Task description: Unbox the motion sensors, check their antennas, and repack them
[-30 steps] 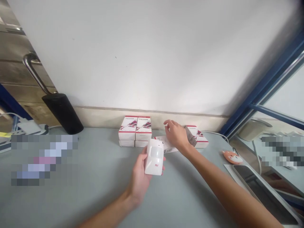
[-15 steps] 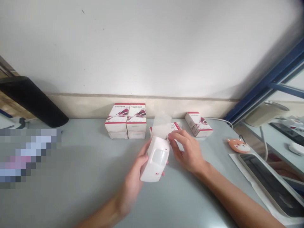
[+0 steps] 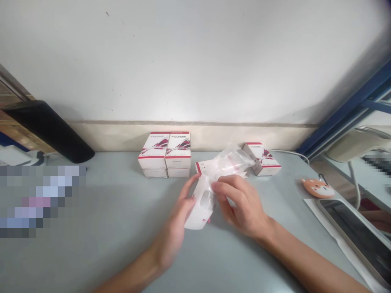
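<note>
My left hand [image 3: 175, 217] is wrapped round a white motion detector [image 3: 195, 217], a casing with a curved window and a small red mark, tilted above the table. A clear plastic bag [image 3: 233, 158] covers the detector's upper end and spreads out beyond it. With fingers pinched together at the detector's upper right, my right hand [image 3: 242, 203] grips the bag. Behind them a white and red box [image 3: 201, 166] lies on the table, partly hidden by the bag.
Several white and red detector boxes [image 3: 152, 148] are stacked against the wall. Another box [image 3: 270, 160] stands to the right. An orange animal-face pouch [image 3: 317, 188] and a phone [image 3: 351, 228] lie on the right of the grey table [image 3: 116, 228]. A black cylinder [image 3: 58, 130] leans at the left.
The clear plastic bag has swung right and spread wider, now overlapping the detector's upper end. My right hand has moved slightly down. The view has shifted a little to the left.
</note>
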A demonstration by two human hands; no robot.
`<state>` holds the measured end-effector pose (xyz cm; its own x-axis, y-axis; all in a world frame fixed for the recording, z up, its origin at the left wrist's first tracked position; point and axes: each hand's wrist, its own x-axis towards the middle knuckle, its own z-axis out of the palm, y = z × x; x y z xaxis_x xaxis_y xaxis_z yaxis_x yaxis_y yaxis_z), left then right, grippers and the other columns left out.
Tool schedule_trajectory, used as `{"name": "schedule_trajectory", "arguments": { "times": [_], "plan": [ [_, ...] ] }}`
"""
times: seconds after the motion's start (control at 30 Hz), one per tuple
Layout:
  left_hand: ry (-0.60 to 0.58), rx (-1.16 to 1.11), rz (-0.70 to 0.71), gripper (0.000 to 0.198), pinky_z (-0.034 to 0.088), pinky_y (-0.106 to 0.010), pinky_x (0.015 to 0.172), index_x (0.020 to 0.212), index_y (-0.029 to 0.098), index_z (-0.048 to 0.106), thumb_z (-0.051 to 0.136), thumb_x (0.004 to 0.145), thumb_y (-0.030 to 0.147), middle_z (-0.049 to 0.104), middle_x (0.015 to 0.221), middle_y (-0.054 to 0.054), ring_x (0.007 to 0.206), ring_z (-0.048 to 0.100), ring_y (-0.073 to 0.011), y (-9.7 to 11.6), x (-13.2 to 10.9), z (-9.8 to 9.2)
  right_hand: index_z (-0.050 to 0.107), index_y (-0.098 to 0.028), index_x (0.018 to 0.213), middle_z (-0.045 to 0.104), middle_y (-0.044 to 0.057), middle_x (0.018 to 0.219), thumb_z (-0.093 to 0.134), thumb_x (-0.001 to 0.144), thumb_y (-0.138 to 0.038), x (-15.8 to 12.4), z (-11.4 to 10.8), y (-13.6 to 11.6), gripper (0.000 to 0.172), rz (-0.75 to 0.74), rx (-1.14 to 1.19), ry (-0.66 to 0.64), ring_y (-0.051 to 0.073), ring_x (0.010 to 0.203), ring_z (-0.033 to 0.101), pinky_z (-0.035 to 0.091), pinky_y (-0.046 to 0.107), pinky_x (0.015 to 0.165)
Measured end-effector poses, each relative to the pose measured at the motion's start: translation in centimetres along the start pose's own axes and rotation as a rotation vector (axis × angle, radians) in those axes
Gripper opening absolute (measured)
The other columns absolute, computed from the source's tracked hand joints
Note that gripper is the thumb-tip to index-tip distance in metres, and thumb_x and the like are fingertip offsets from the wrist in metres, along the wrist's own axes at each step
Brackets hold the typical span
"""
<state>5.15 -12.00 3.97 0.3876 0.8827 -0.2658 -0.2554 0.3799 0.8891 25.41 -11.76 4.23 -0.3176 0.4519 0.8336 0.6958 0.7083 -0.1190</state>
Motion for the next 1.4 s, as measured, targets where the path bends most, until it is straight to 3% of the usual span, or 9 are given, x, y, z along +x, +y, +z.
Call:
{"name": "schedule_trajectory", "arguments": {
  "times": [0.1, 0.2, 0.43, 0.67, 0.83, 0.9, 1.03, 1.27, 1.4],
  "plan": [
    [-0.068, 0.037, 0.053, 0.055, 0.053, -0.037, 0.085, 0.153, 0.027, 0.054, 0.052, 0.102, 0.048, 0.076, 0.107, -0.007, 0.094, 0.068, -0.0269, 0.1, 0.0, 0.3, 0.046, -0.026, 0.146, 0.071, 0.008, 0.101, 0.054, 0.094, -0.001, 0.3, -0.1, -0.3, 0.059, -0.033, 0.039, 0.003, 0.022, 0.085, 0.066, 0.057, 0.035, 0.070],
    [-0.089, 0.080, 0.066, 0.048, 0.052, -0.037, 0.086, 0.146, 0.027, 0.058, 0.051, 0.104, 0.047, 0.074, 0.099, -0.004, 0.095, 0.068, -0.0270, 0.3, -0.3, 0.3, 0.047, -0.027, 0.145, 0.071, 0.008, 0.102, 0.056, 0.092, 0.001, 0.6, -0.3, -0.5, 0.060, -0.009, 0.070, 0.038, 0.023, 0.088, 0.067, 0.058, 0.036, 0.073],
    [0.019, 0.129, 0.085, 0.055, 0.053, -0.039, 0.090, 0.148, 0.030, 0.051, 0.054, 0.100, 0.057, 0.076, 0.116, -0.007, 0.107, 0.069, -0.0321, 0.9, -0.6, -0.1, 0.048, -0.027, 0.143, 0.069, 0.008, 0.101, 0.057, 0.092, 0.004, 0.3, 0.0, -0.4, 0.061, 0.053, 0.118, 0.054, 0.021, 0.087, 0.067, 0.059, 0.033, 0.071],
    [0.149, 0.188, 0.231, 0.047, 0.051, -0.037, 0.081, 0.135, 0.029, 0.062, 0.064, 0.093, 0.049, 0.076, 0.114, -0.006, 0.092, 0.067, -0.0297, 1.7, -0.6, 0.2, 0.048, -0.028, 0.147, 0.071, 0.005, 0.098, 0.054, 0.099, -0.004, 0.6, 0.1, -1.1, 0.054, 0.181, 0.165, 0.002, 0.019, 0.083, 0.068, 0.059, 0.032, 0.070],
    [0.185, 0.306, 0.354, 0.044, 0.050, -0.036, 0.091, 0.134, 0.028, 0.062, 0.068, 0.092, 0.040, 0.071, 0.128, -0.008, 0.116, 0.063, -0.0315, 1.8, -0.7, 0.7, 0.058, -0.027, 0.141, 0.069, 0.005, 0.097, 0.055, 0.101, -0.008, 0.8, 0.1, -1.5, 0.043, 0.298, 0.264, -0.003, 0.019, 0.083, 0.067, 0.060, 0.034, 0.074],
    [0.167, 0.344, 0.382, 0.044, 0.049, -0.035, 0.092, 0.136, 0.029, 0.061, 0.067, 0.094, 0.040, 0.069, 0.132, -0.008, 0.115, 0.063, -0.0300, 1.5, -0.8, 0.9, 0.061, -0.027, 0.136, 0.070, 0.005, 0.098, 0.056, 0.101, -0.008, 0.8, 0.2, -1.6, 0.040, 0.329, 0.289, 0.025, 0.019, 0.085, 0.068, 0.061, 0.034, 0.076],
    [0.165, 0.330, 0.356, 0.050, 0.048, -0.035, 0.085, 0.148, 0.030, 0.053, 0.060, 0.100, 0.044, 0.072, 0.123, -0.008, 0.098, 0.065, -0.0268, 1.2, -1.0, 1.2, 0.065, -0.027, 0.130, 0.070, 0.005, 0.099, 0.056, 0.101, -0.007, 1.0, 0.2, -1.8, 0.037, 0.334, 0.299, 0.075, 0.018, 0.086, 0.068, 0.061, 0.033, 0.075],
    [0.057, 0.460, 0.275, 0.049, 0.050, -0.035, 0.089, 0.148, 0.029, 0.058, 0.057, 0.101, 0.044, 0.069, 0.138, -0.008, 0.113, 0.066, -0.0311, 1.4, -0.6, 0.6, 0.069, -0.026, 0.120, 0.067, 0.005, 0.099, 0.057, 0.098, -0.002, 0.8, -0.1, -1.9, 0.035, 0.238, 0.289, 0.081, 0.017, 0.087, 0.068, 0.060, 0.031, 0.074],
    [0.114, 0.320, 0.183, 0.048, 0.051, -0.036, 0.085, 0.141, 0.025, 0.061, 0.056, 0.098, 0.044, 0.075, 0.114, -0.008, 0.102, 0.067, -0.0297, 1.5, 0.2, 0.0, 0.067, -0.024, 0.122, 0.068, 0.006, 0.102, 0.057, 0.096, 0.001, 0.4, 0.3, -1.7, 0.037, 0.181, 0.270, 0.024, 0.016, 0.089, 0.069, 0.059, 0.029, 0.074]
  ]
}}
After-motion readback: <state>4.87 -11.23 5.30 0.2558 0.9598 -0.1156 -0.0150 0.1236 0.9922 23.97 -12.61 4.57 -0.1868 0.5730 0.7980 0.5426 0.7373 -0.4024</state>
